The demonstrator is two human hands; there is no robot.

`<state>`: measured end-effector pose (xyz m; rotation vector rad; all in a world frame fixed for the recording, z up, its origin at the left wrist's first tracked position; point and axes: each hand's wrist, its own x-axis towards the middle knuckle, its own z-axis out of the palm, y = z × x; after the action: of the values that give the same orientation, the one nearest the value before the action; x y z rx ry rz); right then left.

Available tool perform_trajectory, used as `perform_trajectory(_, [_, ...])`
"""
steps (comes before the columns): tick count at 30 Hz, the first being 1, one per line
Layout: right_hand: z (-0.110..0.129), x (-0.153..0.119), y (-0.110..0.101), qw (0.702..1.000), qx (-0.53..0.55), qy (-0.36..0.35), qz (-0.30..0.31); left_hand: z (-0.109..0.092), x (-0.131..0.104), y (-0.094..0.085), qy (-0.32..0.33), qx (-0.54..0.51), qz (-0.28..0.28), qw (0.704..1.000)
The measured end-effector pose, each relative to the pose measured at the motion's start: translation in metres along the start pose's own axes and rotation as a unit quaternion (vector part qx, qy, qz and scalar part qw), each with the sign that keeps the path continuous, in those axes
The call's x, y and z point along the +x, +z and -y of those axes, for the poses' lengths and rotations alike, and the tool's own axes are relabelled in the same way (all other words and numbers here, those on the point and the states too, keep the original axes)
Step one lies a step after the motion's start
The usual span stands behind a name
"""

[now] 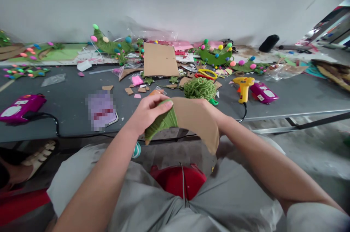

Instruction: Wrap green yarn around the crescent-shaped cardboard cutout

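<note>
Just past the crescent [197, 114]: yarn [200, 89] (heaped), glue gun [244, 88].

Cardboard crescent [197, 115]: in the left hand [150, 111], partly before the right hand [210, 107].
Yarn bundle [200, 88]: I see it on the table [71, 116], just behind the cardboard crescent.
Scissors [208, 74]: behind the yarn bundle.
Glue gun [244, 88]: on my feed's right — past the yarn bundle.
Phone [101, 109]: left of the left hand.
Cardboard sheet [160, 60]: left of the scissors.
</note>
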<state>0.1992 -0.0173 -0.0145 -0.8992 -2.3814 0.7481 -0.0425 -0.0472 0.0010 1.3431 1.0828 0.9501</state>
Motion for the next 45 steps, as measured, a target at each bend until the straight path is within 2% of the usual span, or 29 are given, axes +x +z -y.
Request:
perform_trajectory(2, [-0.001,0.002,-0.007,0.998,-0.007,-0.04,0.038,-0.002,-0.002,0.001,-0.001,0.085,0.094,0.992])
perform_trajectory(4, [-0.002,0.005,-0.01,0.996,-0.035,-0.066,0.056,-0.001,-0.001,0.003,0.005,0.157,0.158,0.975])
perform_trajectory(8, [-0.001,0.011,-0.009,0.992,-0.091,-0.062,0.064,0.006,0.005,0.007,0.004,0.225,0.209,0.952])
perform_trajectory(18, [0.004,0.01,-0.009,0.989,-0.137,-0.031,0.05,0.015,0.008,0.008,0.013,0.244,0.224,0.944])
perform_trajectory(23, [0.018,0.008,-0.005,0.985,-0.17,0.021,-0.011,0.015,0.008,0.011,0.035,0.267,0.135,0.954])
perform_trajectory(26, [0.016,0.01,-0.007,0.987,-0.159,-0.002,-0.016,0.013,0.007,0.009,0.041,0.253,0.09,0.963])
perform_trajectory(29, [0.002,0.009,-0.013,0.988,-0.15,-0.035,-0.002,0.01,0.002,0.003,0.027,0.197,0.072,0.977])
perform_trajectory(34, [-0.028,0.004,-0.022,0.99,-0.131,-0.05,-0.023,0.006,-0.012,-0.005,-0.005,0.104,0.084,0.991])
perform_trajectory(36, [-0.034,0.002,-0.023,0.992,-0.106,-0.057,-0.033,0.005,-0.018,-0.003,-0.004,0.109,0.101,0.989])
perform_trajectory(41, [-0.051,0.0,-0.024,0.993,-0.087,-0.045,-0.06,0.005,-0.03,0.007,-0.018,0.119,0.185,0.975])
perform_trajectory(45, [-0.063,0.002,-0.023,0.992,-0.098,-0.048,-0.068,0.009,-0.035,0.014,-0.018,0.118,0.211,0.97])
